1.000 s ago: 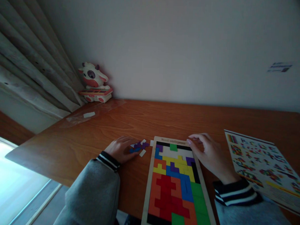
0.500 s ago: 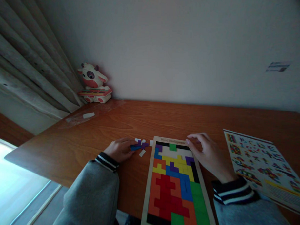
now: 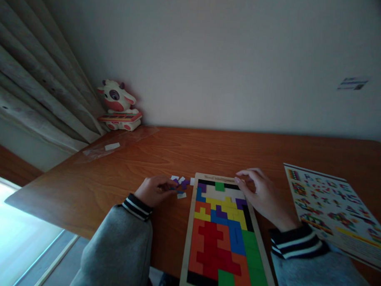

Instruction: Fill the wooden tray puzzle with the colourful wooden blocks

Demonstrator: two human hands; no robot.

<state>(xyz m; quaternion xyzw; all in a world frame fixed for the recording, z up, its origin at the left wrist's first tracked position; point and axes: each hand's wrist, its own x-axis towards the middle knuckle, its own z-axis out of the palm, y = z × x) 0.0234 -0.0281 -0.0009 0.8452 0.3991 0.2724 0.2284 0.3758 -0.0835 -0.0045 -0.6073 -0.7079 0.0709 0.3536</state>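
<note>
My left hand (image 3: 156, 191) is at the small pile left of the board, with thumb and forefinger closed around a thin blue puzzle piece (image 3: 180, 192). Purple puzzle pieces (image 3: 184, 184) and several white bits (image 3: 181, 195) lie by its fingertips. A wooden block-puzzle board (image 3: 187, 247) stands before me, filled with coloured pieces over most of its area. Near its top, a pale area (image 3: 211, 194) shows around a green piece (image 3: 219, 186). My right hand (image 3: 259, 193) rests at the board's upper right corner, its fingers loosely curved and apart, the thumb by the frame.
A printed pattern sheet (image 3: 335, 206) lies on the wooden table (image 3: 227, 150) to the right. At the back left sits a toy cow with a keyboard (image 3: 119, 105), near a clear plastic bag (image 3: 96, 153). A curtain (image 3: 33, 70) hangs at the left; the wall rises behind.
My left hand has shifted slightly right, its fingers now over the pile. The blue piece and a white bit by the fingertips have shifted a little. My right hand has hardly moved.
</note>
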